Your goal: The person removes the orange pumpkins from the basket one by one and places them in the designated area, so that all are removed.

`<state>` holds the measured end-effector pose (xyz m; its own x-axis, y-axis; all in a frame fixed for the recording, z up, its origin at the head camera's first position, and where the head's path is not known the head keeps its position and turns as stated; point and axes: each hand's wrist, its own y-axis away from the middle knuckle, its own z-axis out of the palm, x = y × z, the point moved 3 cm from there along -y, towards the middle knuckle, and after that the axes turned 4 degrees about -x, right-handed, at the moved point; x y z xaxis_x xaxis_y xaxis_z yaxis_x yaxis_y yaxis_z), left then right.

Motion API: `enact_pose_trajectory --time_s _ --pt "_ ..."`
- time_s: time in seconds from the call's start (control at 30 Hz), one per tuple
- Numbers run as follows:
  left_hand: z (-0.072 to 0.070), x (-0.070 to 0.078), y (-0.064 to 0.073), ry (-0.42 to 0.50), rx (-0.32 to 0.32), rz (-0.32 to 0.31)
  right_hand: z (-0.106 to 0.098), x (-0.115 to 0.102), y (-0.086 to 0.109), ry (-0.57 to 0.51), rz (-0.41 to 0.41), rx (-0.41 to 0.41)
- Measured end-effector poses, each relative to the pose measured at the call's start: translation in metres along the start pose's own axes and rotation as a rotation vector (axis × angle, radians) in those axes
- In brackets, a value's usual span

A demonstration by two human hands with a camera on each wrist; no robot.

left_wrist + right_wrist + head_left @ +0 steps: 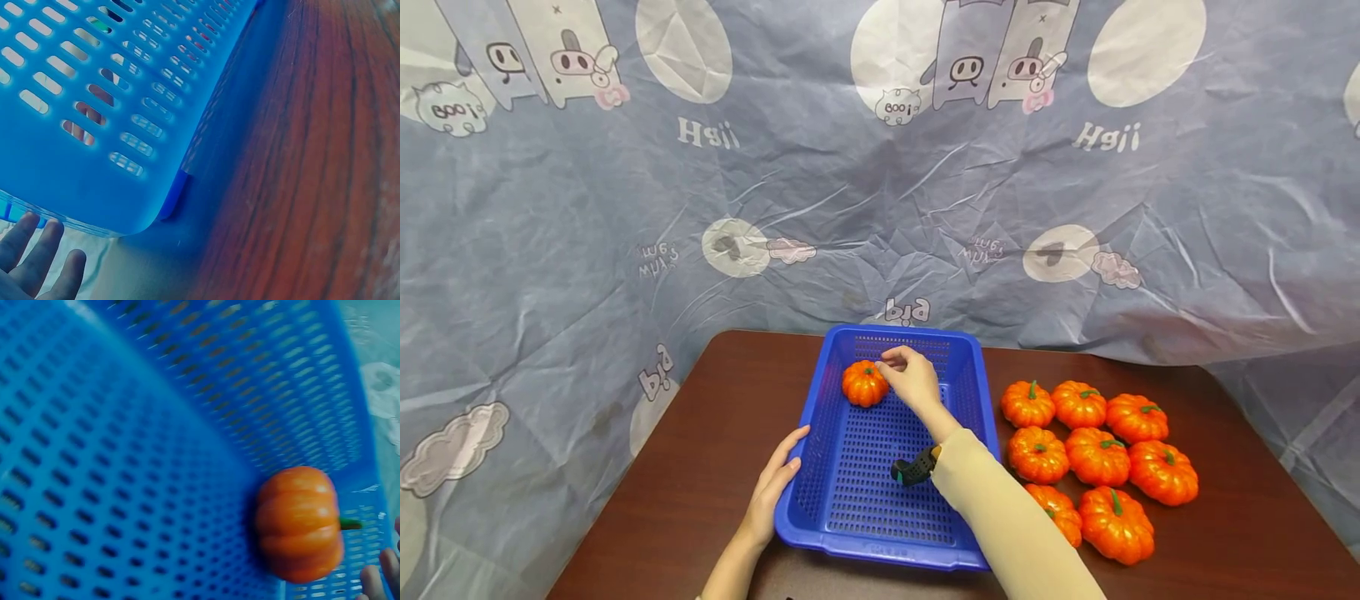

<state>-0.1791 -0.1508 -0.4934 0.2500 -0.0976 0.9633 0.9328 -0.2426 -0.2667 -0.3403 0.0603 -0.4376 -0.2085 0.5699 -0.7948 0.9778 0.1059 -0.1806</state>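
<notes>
A blue perforated plastic basket (887,546) stands on the table. One small orange pumpkin (864,384) with a green stem sits inside it, in the far left corner. Just right of this pumpkin, my right hand (912,379) is over the basket with loosely bent fingers. The right wrist view shows its fingertips (372,582) apart from the pumpkin (300,525). My left hand (769,487) is at the basket's left side, its fingers extended along the rim. In the left wrist view, the fingers (47,250) appear spread beside the basket's edge.
Several more orange pumpkins (1097,457) lie in rows on the brown table (737,400), right of the basket. A grey-blue printed cloth (820,208) hangs behind the table and along its sides. A dark band (913,468) encircles my right wrist.
</notes>
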Motion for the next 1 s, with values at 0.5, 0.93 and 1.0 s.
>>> enact_pose_trajectory --time_s 0.5,0.93,1.0 --pt "-0.001 -0.001 0.000 -0.035 0.007 -0.014 0.018 0.004 0.007 0.270 -0.123 0.012" --pt "0.000 -0.001 0.000 -0.037 0.008 0.012 0.018 0.005 0.004 0.259 -0.106 0.083" --pt "0.000 -0.001 -0.001 -0.035 0.011 0.012 0.017 0.004 0.004 0.242 -0.093 0.080"
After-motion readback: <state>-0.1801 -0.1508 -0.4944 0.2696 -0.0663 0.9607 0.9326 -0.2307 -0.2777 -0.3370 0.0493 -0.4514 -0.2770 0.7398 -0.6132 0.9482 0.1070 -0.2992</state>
